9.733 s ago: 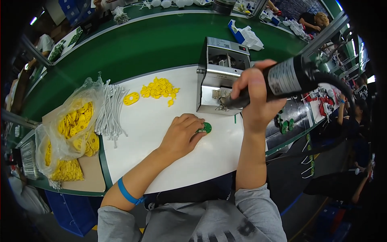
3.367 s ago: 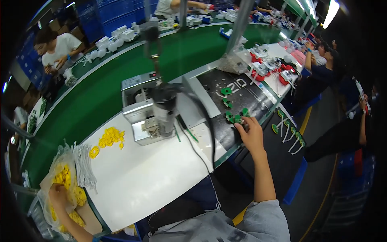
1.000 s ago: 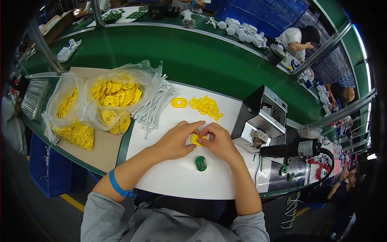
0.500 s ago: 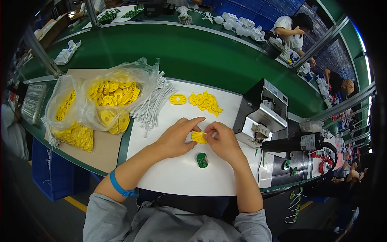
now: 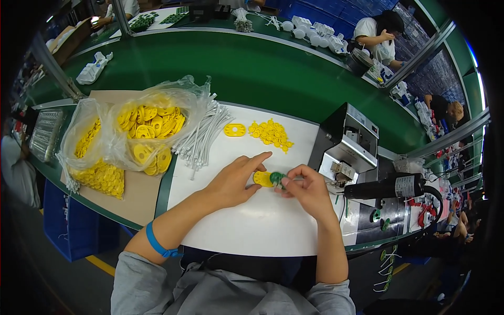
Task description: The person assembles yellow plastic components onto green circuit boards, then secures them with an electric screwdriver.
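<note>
White bench top (image 5: 247, 231) beside a green conveyor belt (image 5: 252, 73), both hands at work near its middle.

Left hand (image 5: 233, 181) lying half open, fingers pressing a flat yellow plate (image 5: 261, 179) onto the bench; right hand (image 5: 307, 189) closed in a pinch on a small green disc (image 5: 276, 178) touching that plate's right end. Toward the far edge, one loose yellow plate (image 5: 234, 129) and a heap of small yellow pieces (image 5: 270, 132). At the left edge, clear bags of yellow parts (image 5: 142, 131) and white cable ties (image 5: 202, 139) (bundled loosely). At the right edge, grey metal machine (image 5: 346, 144), black power screwdriver (image 5: 391, 186) just beside it.
</note>
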A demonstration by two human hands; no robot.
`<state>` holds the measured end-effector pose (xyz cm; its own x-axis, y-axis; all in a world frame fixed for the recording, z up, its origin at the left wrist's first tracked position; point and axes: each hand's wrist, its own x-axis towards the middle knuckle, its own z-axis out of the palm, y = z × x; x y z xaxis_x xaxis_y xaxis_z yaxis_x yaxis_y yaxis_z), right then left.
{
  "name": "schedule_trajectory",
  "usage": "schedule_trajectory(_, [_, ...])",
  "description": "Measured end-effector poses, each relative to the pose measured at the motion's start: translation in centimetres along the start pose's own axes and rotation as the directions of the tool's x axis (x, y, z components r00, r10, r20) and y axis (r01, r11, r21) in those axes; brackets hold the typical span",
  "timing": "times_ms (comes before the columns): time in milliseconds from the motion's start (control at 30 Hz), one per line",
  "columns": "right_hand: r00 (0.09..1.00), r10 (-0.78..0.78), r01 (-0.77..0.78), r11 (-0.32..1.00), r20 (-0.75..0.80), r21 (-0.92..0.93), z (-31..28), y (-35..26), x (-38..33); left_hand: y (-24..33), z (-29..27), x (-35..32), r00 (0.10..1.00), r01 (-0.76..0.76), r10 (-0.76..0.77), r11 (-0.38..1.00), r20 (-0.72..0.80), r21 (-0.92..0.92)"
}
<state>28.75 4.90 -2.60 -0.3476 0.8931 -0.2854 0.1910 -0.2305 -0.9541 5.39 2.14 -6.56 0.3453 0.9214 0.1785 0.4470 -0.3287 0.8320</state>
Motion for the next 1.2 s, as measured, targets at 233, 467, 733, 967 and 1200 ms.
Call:
schedule_trajectory(233, [0.998,0.057,-0.057,0.998,-0.014,-0.004,0.5,1.8,1.0,0.3,0.8,0.5,1.0,-0.019,0.018,0.998,-0.012,-0.059])
schedule_trajectory(467, [0.991,0.001,-0.016,0.993,-0.131,-0.119,0.2,2.2,1.7,-0.2,1.8,1.0,0.997,-0.069,0.066,0.994,-0.035,-0.082])
schedule_trajectory(733, [0.996,0.063,-0.066,0.997,0.066,0.037,-2.4,2.8,1.7,-0.7,3.9,2.4,0.996,0.025,-0.069,0.809,-0.054,-0.587])
schedule_trajectory(967, [0.999,0.019,-0.023,0.996,0.045,0.082,-2.0,4.2,2.3,-2.2,4.1,2.4,0.927,0.356,-0.297,0.514,0.227,-0.78])
schedule_trajectory(1200, [0.997,0.038,-0.042,0.997,0.063,0.066,-2.3,4.6,2.5,-2.3,4.5,2.5,0.925,0.361,-0.303,0.511,0.229,-0.78])
